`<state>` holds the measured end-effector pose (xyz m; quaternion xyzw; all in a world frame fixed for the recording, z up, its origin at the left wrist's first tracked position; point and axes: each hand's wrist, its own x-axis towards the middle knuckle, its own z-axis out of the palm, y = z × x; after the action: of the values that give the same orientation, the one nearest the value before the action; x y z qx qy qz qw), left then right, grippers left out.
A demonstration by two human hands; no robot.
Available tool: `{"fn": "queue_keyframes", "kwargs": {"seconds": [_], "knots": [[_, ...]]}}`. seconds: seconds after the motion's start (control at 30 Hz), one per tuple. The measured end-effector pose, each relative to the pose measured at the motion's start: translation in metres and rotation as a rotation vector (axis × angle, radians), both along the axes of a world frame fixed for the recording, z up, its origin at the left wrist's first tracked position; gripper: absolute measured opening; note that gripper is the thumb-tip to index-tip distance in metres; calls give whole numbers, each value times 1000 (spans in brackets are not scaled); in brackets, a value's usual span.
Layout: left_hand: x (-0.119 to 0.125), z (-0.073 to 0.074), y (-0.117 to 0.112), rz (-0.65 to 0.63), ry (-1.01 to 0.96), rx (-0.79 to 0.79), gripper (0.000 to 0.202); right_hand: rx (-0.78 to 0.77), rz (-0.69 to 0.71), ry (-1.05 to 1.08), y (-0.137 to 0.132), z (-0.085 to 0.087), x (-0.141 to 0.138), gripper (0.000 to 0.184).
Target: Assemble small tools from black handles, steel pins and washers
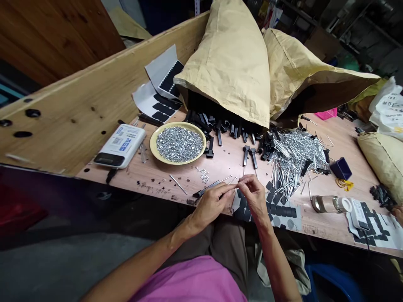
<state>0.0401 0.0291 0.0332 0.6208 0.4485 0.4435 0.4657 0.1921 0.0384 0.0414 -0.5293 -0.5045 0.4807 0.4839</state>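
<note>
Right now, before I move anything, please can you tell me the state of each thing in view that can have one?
Left hand: holding a black plastic part
Right hand: pinching a thin metal pin
Paper sack: open, on its side, spilling black plastic parts
Yellow plate: heaped with small metal nuts
Metal pins: loose pile
Sheet of black pads: some pads gone
Bottle: lying on its side

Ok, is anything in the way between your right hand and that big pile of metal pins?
Nothing tall. Only some flat black rubber pads lie on the table between your right hand and the pile of steel pins.
</note>
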Motion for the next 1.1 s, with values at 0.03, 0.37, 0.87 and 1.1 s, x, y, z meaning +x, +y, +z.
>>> {"fn": "queue_keyframes", "kwargs": {"seconds": [0.03,0.37,0.87,1.1], "knots": [[0,0,0,7,1,-14,27,-10,5,11,-1,-1,0,22],[7,2,-1,23,25,-15,25,-81,18,48,-2,-1,3,34],[15,3,0,53,64,-42,21,-118,-29,40,-1,-7,1,35],[21,1,5,93,-254,-423,29,-146,-183,-128,-11,-13,1,38]]}}
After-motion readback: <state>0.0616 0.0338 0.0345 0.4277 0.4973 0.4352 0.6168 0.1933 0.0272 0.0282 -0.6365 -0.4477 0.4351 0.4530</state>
